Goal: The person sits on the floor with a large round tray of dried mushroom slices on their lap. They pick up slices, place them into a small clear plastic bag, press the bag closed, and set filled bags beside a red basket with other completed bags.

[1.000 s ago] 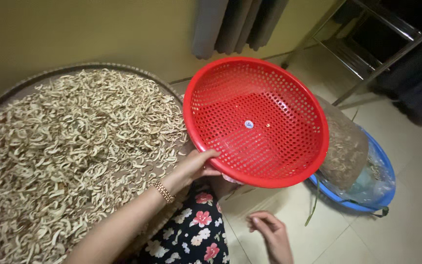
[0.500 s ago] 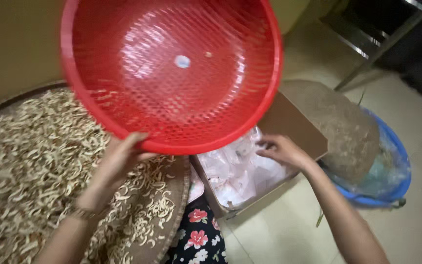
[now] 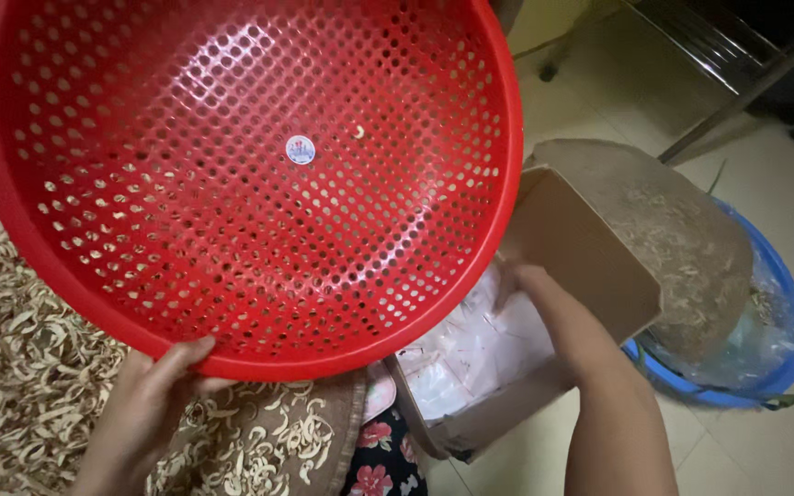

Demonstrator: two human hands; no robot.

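Since a moment ago, red basket (image 3: 241, 174) got swung closer, gripped at its rim by left hand (image 3: 153, 400) so right hand (image 3: 516, 280), grip hidden, is freed for the cardboard box (image 3: 590, 266).

We see a basket (image 3: 250, 174) of glossy red plastic, smooth and pierced with round holes. Below it, dried pale strips (image 3: 20, 367) look rough and matt. To the right of the basket, a box (image 3: 581, 266) is matt brown cardboard holding shiny clear plastic packets (image 3: 470, 354). Further right of the basket, a blue tub (image 3: 765, 377) looks like smooth plastic, and beyond it a frame (image 3: 737, 64) looks like metal.
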